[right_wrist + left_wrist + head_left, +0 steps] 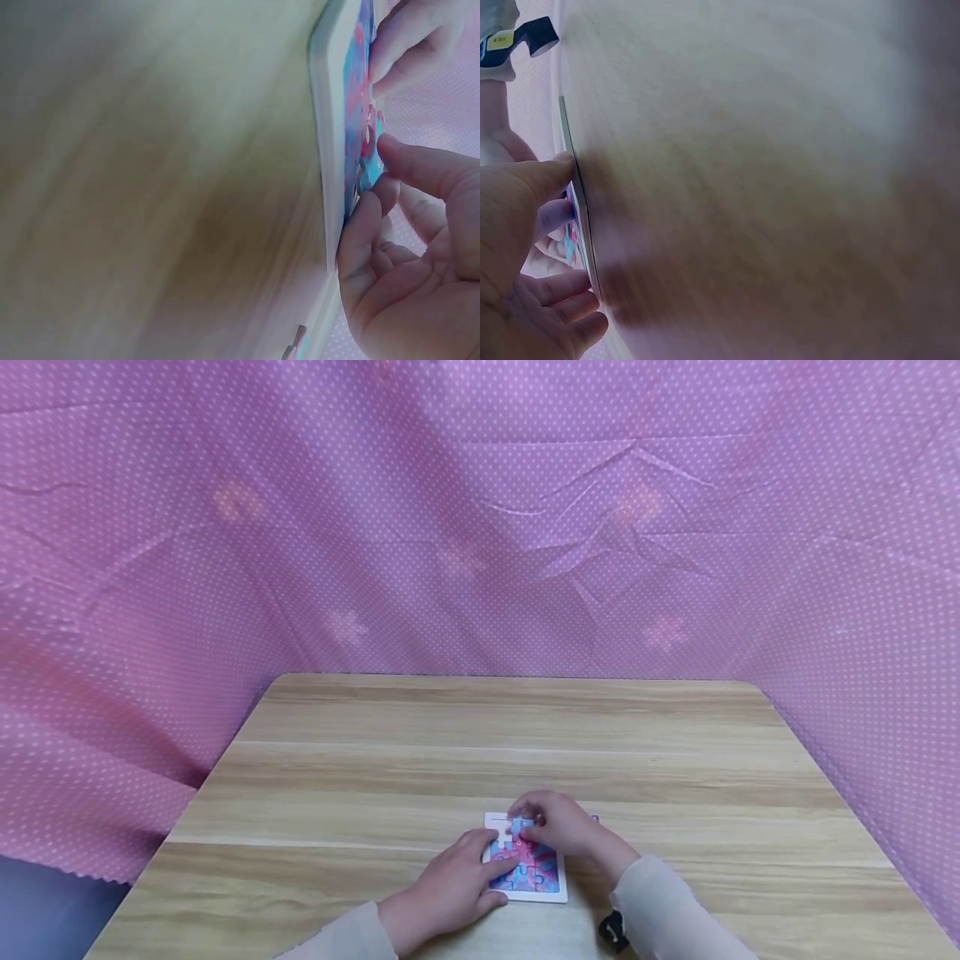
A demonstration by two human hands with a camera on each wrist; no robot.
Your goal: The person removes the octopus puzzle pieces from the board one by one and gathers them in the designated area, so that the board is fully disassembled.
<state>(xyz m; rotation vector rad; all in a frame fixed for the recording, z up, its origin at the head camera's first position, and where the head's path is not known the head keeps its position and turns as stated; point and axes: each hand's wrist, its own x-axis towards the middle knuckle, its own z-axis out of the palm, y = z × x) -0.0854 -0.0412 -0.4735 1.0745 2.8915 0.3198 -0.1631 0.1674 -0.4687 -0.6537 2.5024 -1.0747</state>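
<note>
A jigsaw puzzle [546, 870] in a white-bordered tray [528, 897] lies near the table's front, its pieces printed in pink and blue. White backing shows at its upper left. My left hand [457, 877] rests along the tray's left side, thumb by the near corner and one finger stretched over the pieces. Over the far part of the puzzle, my right hand [558, 822] pinches a blue and pink puzzle piece [367, 169] between thumb and index finger. That piece sits low at the picture's surface, partly hidden by the fingertips.
A loose puzzle piece [298, 346] lies on the table beyond the tray, mostly hidden behind the right wrist in the head view. A black device [613, 931] hangs at the right sleeve. Pink dotted cloth [480, 568] surrounds the wooden table [375, 760].
</note>
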